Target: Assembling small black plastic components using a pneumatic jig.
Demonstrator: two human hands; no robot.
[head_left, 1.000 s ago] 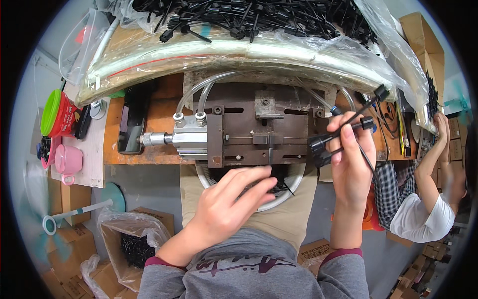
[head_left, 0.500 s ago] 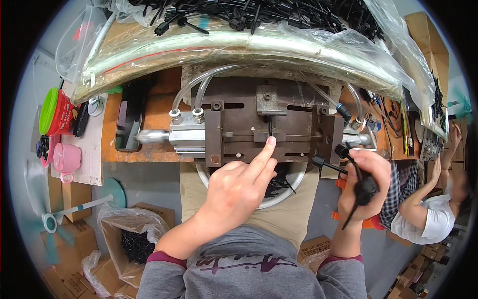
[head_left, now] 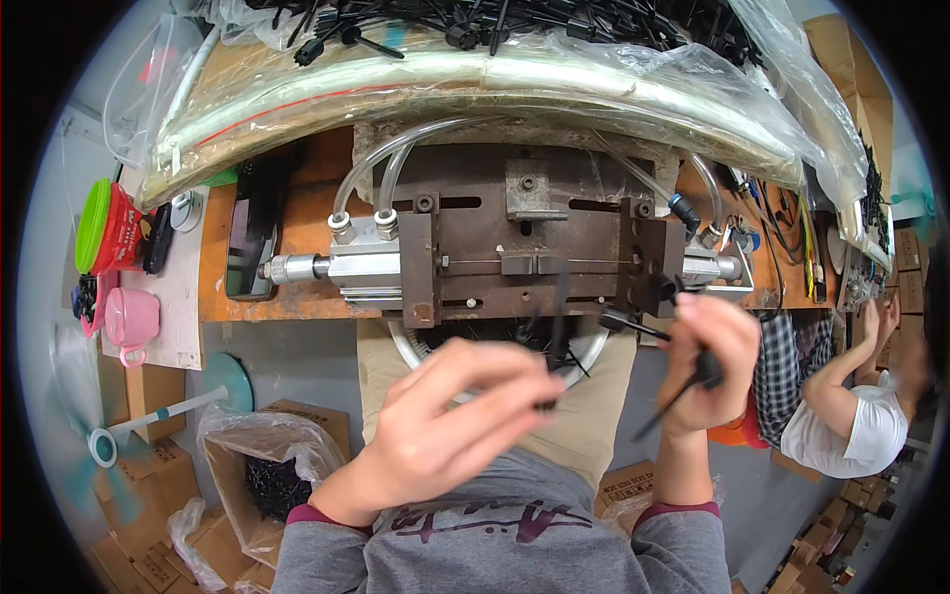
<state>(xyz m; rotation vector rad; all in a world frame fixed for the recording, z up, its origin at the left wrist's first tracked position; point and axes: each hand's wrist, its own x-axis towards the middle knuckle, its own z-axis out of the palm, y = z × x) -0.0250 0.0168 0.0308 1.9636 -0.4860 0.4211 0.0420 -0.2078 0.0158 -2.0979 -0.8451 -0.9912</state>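
- Left bare hand point(head_left: 450, 421): pulled back, fingers narrow, a thin black plastic stick point(head_left: 561, 315) blurred by the tips (whether gripped, I cannot tell).
- Right bare hand point(head_left: 716, 348): holding black knobbed plastic stems point(head_left: 708, 369).
- Brown metal fixture point(head_left: 485, 233): stick gone from its middle, seemingly freed.

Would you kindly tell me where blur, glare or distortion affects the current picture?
In the head view, the left hand is blurred, especially its fingers, while the brown metal fixture looks fairly sharp; in the head view, the lower-left fan's blades are smeared; in the head view, glare streaks the clear plastic, whose front edge appears bowed, and the corners are black.
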